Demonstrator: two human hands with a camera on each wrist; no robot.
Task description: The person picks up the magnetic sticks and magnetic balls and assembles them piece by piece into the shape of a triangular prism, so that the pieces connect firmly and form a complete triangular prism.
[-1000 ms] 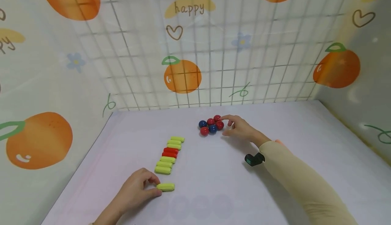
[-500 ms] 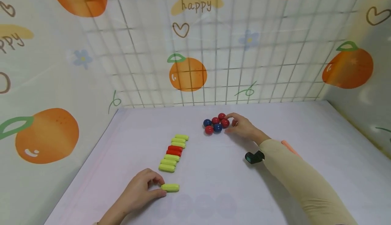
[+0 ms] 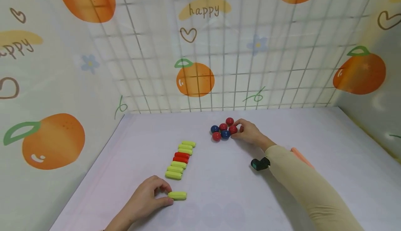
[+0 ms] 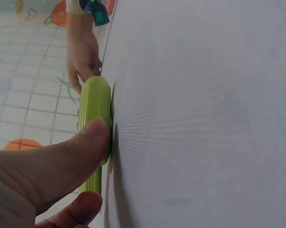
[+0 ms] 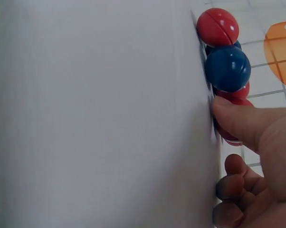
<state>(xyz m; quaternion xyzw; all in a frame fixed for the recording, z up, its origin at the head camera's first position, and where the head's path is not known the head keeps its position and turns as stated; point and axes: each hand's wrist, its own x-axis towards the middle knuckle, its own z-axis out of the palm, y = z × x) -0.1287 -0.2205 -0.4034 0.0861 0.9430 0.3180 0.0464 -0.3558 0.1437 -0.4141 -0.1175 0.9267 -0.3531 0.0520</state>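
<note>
Near the table's front, my left hand point(image 3: 147, 198) pinches the left end of a yellow-green stick point(image 3: 178, 195) between thumb and fingers. In the left wrist view this stick point(image 4: 94, 102) is ribbed, with rounded ends, and the thumb lies across it. Farther back, my right hand point(image 3: 250, 132) has thumb and index finger round a red ball point(image 3: 233, 129) at the right side of a cluster of red and blue balls. In the right wrist view the thumb partly covers that ball, beside a shiny blue ball point(image 5: 227, 69) and another red ball point(image 5: 218, 27).
A slanting row of yellow-green sticks point(image 3: 173, 175), with two red sticks point(image 3: 180, 160) in its middle, lies left of centre. An orange stick-like thing point(image 3: 301, 157) is partly hidden behind the right sleeve. A small black device point(image 3: 260, 163) sits at the right wrist. Printed curtains enclose the table.
The right thumb and index finger have drawn together round the red ball at the cluster's right. The left hand keeps its pinch on the yellow-green stick. The head view has shifted slightly.
</note>
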